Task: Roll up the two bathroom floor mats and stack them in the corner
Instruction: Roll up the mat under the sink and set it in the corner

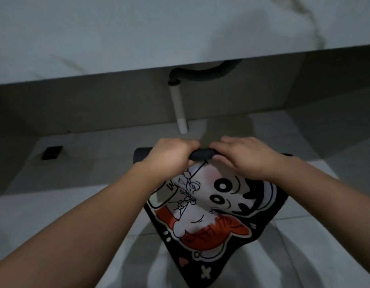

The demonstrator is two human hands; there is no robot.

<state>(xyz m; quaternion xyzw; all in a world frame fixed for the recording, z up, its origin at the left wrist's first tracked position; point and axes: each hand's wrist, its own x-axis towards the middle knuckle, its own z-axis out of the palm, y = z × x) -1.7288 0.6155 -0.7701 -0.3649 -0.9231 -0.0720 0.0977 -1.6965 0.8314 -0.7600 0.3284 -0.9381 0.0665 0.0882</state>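
Note:
A bathroom mat [213, 221] with a black border and a cartoon print in white, red and black lies on the pale tiled floor. Its far edge is curled into a thin black roll [200, 153]. My left hand [169, 156] grips the roll left of its middle, fingers wrapped over it. My right hand [246, 156] presses on the roll's right part, fingers curled over it. The roll's left end sticks out past my left hand. Only one mat is in view.
A marble-look counter [138, 38] overhangs the floor ahead. Under it a dark hose [202, 72] joins a white drain pipe [179, 109] that reaches the floor just beyond the roll. A square black floor drain [52, 152] sits to the left.

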